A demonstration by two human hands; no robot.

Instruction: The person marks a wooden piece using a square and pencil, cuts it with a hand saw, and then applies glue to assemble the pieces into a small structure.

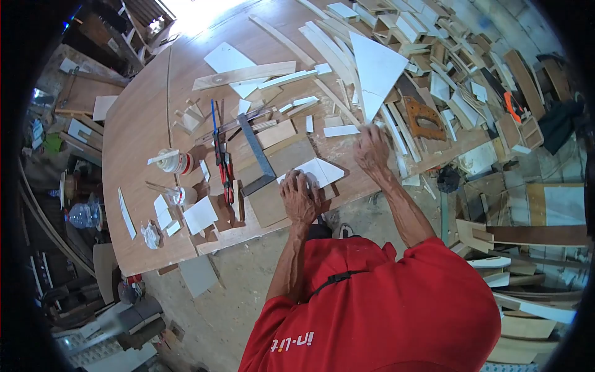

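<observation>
My left hand (300,195) rests at the table's front edge, its bent fingers pressing on a white-faced board piece (323,172) with a pointed right end. That piece lies on a larger brown board (273,201). My right hand (373,150) is over the table to the right, its fingers curled together beside the lower tip of a large white triangular board (377,71). Whatever the right fingers may hold is too small or hidden to make out. A dark metal try square (258,156) lies left of my left hand, near a red and black bar clamp (224,164).
A handsaw (424,119) with a wooden handle lies right of my right hand. Wood offcuts (434,37) are piled at the back right. Two white tubs (175,162) stand on the left, near white board scraps (199,215). The wooden table (139,130) ends close before me.
</observation>
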